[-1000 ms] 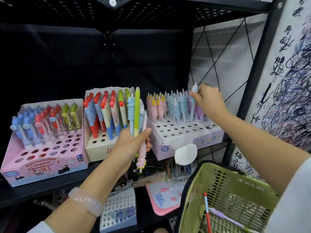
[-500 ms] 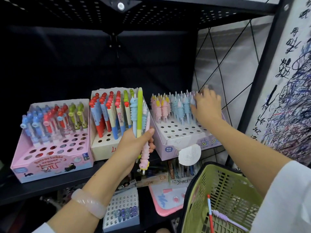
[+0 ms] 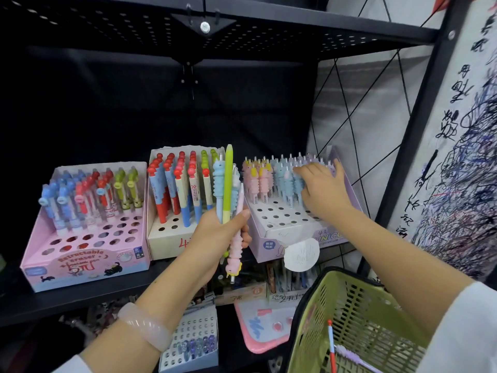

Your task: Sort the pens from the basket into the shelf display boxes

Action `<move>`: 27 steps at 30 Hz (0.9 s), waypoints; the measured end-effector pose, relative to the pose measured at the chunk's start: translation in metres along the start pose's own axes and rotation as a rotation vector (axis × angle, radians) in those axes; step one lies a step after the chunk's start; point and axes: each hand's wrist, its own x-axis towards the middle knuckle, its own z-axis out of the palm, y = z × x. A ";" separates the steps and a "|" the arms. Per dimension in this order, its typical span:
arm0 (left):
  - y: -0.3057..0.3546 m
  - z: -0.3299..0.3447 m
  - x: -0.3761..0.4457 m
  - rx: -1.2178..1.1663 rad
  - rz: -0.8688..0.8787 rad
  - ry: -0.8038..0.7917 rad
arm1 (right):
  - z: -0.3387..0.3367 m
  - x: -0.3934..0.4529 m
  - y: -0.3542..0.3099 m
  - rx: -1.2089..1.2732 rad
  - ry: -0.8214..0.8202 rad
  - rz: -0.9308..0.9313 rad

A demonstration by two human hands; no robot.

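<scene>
Right hand (image 3: 324, 191), pen released, now rests loosely open on the lilac box (image 3: 352, 195) pens, apparently touching; left hand (image 3: 215, 232) grips a pen bunch (image 3: 228, 189) above the black shelf (image 3: 80, 294).

Left hand (image 3: 215, 232) clenched upright, right hand (image 3: 321, 191) outstretched, fingers relaxed.

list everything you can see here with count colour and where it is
display boxes: three on the black shelf, pink at left, cream in the middle, lilac at right, each part filled with pens
held pens: a bunch, blue, green, white and pink, in the left hand
basket: one, green with black rim, lower right, a red-tipped pen and a lilac pen inside
round tag: one, white, on the lilac box front
small box: one, white, lower shelf, a few purple pens
bracelet: one, pale pink, left wrist
left hand: grips the bunch
right hand: fingers spread over the pens in the lilac box
</scene>
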 end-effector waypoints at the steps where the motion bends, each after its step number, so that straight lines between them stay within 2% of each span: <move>1: 0.001 0.000 0.000 -0.003 -0.001 0.002 | -0.001 0.001 0.000 -0.002 -0.009 -0.004; 3: 0.002 -0.001 -0.001 -0.015 -0.002 0.003 | -0.006 0.003 -0.002 0.005 -0.028 0.002; 5: 0.003 -0.003 -0.002 -0.032 -0.001 0.001 | -0.015 0.002 -0.011 0.085 0.022 0.010; 7: 0.004 -0.003 -0.003 -0.054 0.000 -0.001 | -0.025 -0.003 -0.031 0.309 0.134 -0.025; 8: 0.004 -0.003 -0.004 -0.065 0.001 -0.003 | -0.032 -0.007 -0.044 0.486 0.141 -0.049; 9: 0.004 -0.002 -0.005 -0.070 0.004 -0.004 | -0.040 -0.013 -0.059 0.675 0.087 -0.064; 11: 0.005 -0.001 -0.007 -0.067 0.014 -0.011 | -0.053 -0.024 -0.084 0.987 -0.127 -0.073; 13: 0.006 0.000 -0.009 -0.060 0.028 -0.014 | -0.058 -0.028 -0.099 1.173 -0.311 -0.009; 16: 0.008 -0.001 -0.010 -0.055 0.033 0.014 | -0.059 -0.027 -0.109 1.279 -0.394 0.125; 19: 0.009 -0.004 -0.011 -0.051 0.018 0.029 | -0.061 -0.026 -0.112 1.358 -0.465 0.167; 22: 0.011 -0.011 -0.012 -0.098 0.001 0.002 | -0.061 -0.026 -0.109 1.605 -0.580 0.132; 24: 0.013 -0.014 -0.013 -0.108 -0.007 -0.030 | -0.064 -0.025 -0.108 1.753 -0.632 0.183; 27: 0.013 -0.012 -0.016 -0.109 -0.033 -0.073 | -0.065 -0.024 -0.110 1.719 -0.650 0.230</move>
